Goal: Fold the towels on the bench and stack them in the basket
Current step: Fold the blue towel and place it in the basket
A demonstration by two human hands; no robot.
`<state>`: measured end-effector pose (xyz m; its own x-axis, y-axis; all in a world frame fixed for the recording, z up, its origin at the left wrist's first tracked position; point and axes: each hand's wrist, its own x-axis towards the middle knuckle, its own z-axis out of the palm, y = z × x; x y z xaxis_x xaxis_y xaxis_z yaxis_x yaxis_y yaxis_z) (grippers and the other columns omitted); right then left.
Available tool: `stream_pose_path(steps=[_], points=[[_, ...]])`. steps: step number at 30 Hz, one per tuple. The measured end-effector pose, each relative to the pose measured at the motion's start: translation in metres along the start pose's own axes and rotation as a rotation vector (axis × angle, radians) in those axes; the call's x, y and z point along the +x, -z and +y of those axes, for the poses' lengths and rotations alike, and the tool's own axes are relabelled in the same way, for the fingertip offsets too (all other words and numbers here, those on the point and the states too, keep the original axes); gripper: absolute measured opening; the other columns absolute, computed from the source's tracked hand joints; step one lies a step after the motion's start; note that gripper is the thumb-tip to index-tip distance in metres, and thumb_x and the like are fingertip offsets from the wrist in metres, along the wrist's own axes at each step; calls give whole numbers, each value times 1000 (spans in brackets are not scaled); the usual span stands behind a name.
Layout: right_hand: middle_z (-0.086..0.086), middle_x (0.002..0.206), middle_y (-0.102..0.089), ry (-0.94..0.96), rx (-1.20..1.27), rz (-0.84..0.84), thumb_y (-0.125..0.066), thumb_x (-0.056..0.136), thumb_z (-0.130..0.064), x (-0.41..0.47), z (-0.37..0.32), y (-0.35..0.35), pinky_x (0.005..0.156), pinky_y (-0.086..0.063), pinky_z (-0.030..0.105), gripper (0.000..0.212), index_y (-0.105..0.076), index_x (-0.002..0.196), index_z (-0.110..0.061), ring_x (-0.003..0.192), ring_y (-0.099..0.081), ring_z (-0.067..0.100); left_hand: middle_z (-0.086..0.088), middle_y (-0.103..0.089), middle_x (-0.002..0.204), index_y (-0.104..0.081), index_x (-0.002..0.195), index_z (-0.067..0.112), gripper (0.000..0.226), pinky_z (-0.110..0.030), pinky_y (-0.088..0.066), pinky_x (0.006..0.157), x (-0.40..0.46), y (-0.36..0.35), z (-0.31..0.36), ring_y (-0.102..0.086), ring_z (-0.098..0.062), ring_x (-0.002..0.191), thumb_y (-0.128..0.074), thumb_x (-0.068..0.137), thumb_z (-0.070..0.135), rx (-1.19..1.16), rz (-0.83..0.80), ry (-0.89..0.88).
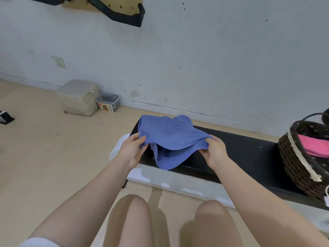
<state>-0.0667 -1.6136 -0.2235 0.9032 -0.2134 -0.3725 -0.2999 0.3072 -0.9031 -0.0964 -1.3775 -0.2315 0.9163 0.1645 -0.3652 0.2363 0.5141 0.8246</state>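
Note:
A blue towel (169,136) hangs doubled over above the left end of the black bench (249,154). My left hand (130,150) pinches its near left corner and my right hand (212,151) pinches its near right corner. A loose flap of the towel droops between my hands onto the bench. At the right end of the bench stands a dark woven basket (295,157) with a handle, and a folded pink towel (313,145) lies inside it.
The bench has a white base (178,184) and stands close to a white wall. On the wooden floor at the left sit a grey lidded container (78,98) and a small clear box (108,102). My knees are in the foreground.

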Motion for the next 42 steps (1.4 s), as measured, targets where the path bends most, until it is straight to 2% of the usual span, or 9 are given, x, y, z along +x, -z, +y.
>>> stream_pose_path(steps=[3, 7, 10, 13, 18, 22, 25, 30, 42], points=[[11, 99, -56, 35, 40, 78, -40, 92, 0, -5, -15, 14, 69, -51, 30, 27, -50, 114, -10, 78, -56, 19, -8, -62, 100, -54, 105, 2, 14, -27, -43, 91, -5, -15, 5, -61, -13, 85, -44, 96, -1, -74, 29, -21], [7, 101, -56, 165, 54, 238, -36, 96, -7, -12, -31, 38, 82, -50, 36, 19, -48, 108, -16, 86, -55, 20, -8, -62, 98, -54, 110, -1, 18, -25, -44, 88, -15, -38, 4, -61, -14, 85, -43, 96, -3, -87, 33, -39], [7, 101, -54, 275, -121, 410, -34, 98, -17, -17, -43, 55, 74, -45, 35, 13, -47, 103, -14, 86, -51, 20, -7, -61, 91, -56, 91, 3, 18, -25, -44, 88, -29, -62, 4, -61, -13, 85, -39, 97, -2, -66, -3, -83], [6, 95, -54, 353, -150, 465, -32, 99, -20, -22, -56, 71, 73, -47, 37, 16, -47, 98, -13, 83, -52, 21, -9, -60, 101, -54, 104, 3, 17, -25, -47, 86, -39, -80, 0, -63, -14, 90, -38, 98, 0, 11, -40, -105], [1, 77, -49, 423, 91, 400, -33, 99, -8, -33, -83, 89, 46, -45, 17, 16, -44, 99, -18, 59, -49, 13, -13, -59, 99, -52, 90, 4, 16, -30, -49, 89, -52, -102, 2, -64, -19, 85, -39, 97, -3, 75, -29, -99], [4, 91, -54, 493, 271, 329, -33, 95, 4, -41, -104, 105, 63, -56, 21, 38, -34, 127, -17, 70, -63, 14, -13, -55, 99, -45, 113, 8, 24, -27, -54, 82, -47, -116, 22, -63, -16, 79, -43, 94, -7, -98, -10, -211], [3, 92, -56, 570, 283, 318, -33, 96, 0, -39, -120, 107, 65, -57, 23, 28, -38, 118, -16, 79, -65, 16, -7, -57, 88, -52, 90, 9, 21, -17, -57, 67, -46, -135, 34, -61, -13, 78, -39, 96, -7, -167, -93, -291], [5, 59, -53, 590, 209, 377, -29, 97, -7, -17, -147, 100, 46, -48, 21, 25, -44, 114, -18, 40, -55, 11, -9, -61, 95, -59, 91, 3, 22, -17, -55, 79, -28, -166, 46, -62, -15, 89, -41, 96, -6, -359, -152, -325], [4, 93, -58, 474, 216, 119, -31, 98, -1, 93, -186, 86, 77, -53, 21, 27, -49, 114, -13, 87, -62, 14, -2, -61, 100, -53, 124, -1, 33, -20, -53, 86, 85, -203, 60, -59, -15, 100, -44, 93, -9, -116, -90, -345]])
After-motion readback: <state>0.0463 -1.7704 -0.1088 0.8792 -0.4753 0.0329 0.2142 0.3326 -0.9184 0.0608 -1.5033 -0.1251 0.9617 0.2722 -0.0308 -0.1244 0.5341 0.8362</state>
